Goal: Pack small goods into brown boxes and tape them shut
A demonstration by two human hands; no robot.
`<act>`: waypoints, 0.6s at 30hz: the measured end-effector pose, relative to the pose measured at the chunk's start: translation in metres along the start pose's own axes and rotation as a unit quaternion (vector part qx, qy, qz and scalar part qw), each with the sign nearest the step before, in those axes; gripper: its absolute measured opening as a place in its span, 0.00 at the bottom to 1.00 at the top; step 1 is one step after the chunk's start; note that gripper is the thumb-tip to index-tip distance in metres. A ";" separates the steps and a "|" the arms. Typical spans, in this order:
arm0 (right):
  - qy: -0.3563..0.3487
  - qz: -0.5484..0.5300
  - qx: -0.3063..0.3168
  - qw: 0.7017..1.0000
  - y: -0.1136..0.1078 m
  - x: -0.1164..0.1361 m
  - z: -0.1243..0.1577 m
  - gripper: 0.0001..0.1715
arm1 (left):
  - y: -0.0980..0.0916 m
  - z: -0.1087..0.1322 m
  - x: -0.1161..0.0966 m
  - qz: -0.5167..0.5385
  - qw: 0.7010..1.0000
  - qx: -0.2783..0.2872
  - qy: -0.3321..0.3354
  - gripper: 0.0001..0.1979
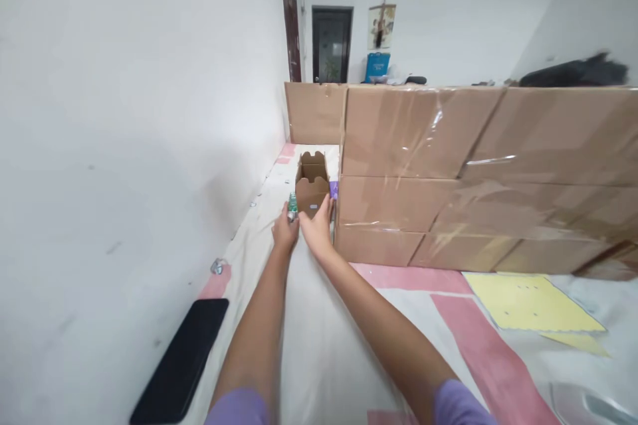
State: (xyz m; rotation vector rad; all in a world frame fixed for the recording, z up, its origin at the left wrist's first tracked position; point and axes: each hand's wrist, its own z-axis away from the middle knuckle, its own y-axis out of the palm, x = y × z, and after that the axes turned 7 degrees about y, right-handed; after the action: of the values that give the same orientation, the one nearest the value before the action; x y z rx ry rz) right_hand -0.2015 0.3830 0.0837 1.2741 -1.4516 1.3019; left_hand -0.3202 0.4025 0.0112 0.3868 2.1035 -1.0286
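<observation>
Purple fabric sleeves (236,408) nearest. Brown open-topped cardboard box (312,194) ahead; right hand (318,230), fingers spread at its near face; left hand (286,232), fingers narrowed on small green-and-white item (292,202) alongside. Probably positioning; next calls for light, even contact. White-and-pink cloth (312,319) beneath, taped cardboard cartons (399,136) right.

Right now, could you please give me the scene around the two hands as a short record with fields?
Left hand: fingers at a small green item; firmness of grip unclear
Right hand: at the front of the brown box, fingers near its right side
Brown box: cardboard, open-topped, with wavy-edged end panels
Purple item: right of the box, partly hidden
Right side: stacked cardboard wall
Lower left: black slab beside the white wall
Lower right: yellow sheets
</observation>
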 end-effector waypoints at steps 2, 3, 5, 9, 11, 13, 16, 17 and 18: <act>0.020 -0.010 -0.035 0.999 0.009 -0.007 -0.025 0.58 | 0.011 -0.007 0.014 -0.003 1.000 -0.003 -0.007 0.22; 0.027 -0.011 -0.040 0.999 0.012 -0.012 -0.035 0.58 | 0.016 -0.009 0.020 -0.003 1.000 -0.010 -0.014 0.22; 0.043 -0.018 -0.041 0.998 0.016 -0.025 -0.047 0.56 | 0.023 -0.012 0.031 -0.002 0.999 -0.020 -0.025 0.23; 0.048 -0.033 -0.031 0.998 0.018 -0.041 -0.054 0.49 | 0.028 -0.017 0.044 0.029 0.998 -0.049 -0.025 0.23; 0.035 -0.039 -0.018 0.998 0.018 -0.043 -0.053 0.45 | 0.024 -0.018 0.048 0.062 0.995 -0.076 -0.018 0.22; 0.024 -0.041 0.004 0.999 0.017 -0.042 -0.050 0.42 | 0.015 -0.021 0.050 0.099 0.989 -0.109 -0.018 0.21; 0.003 -0.046 0.059 0.997 0.012 -0.036 -0.040 0.40 | -0.010 -0.023 0.050 0.149 0.976 -0.154 -0.030 0.20; -0.010 -0.052 0.086 0.995 0.009 -0.031 -0.034 0.40 | -0.021 -0.022 0.048 0.164 0.972 -0.168 -0.035 0.20; -0.028 -0.060 0.116 0.991 0.006 -0.026 -0.026 0.41 | -0.035 -0.018 0.044 0.179 0.966 -0.180 -0.038 0.19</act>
State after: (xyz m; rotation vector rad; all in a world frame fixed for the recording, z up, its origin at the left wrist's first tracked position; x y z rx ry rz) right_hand -0.2039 0.4130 0.0616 1.5365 -1.2677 1.3943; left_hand -0.3782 0.3923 0.0046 0.5104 2.0027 -0.4336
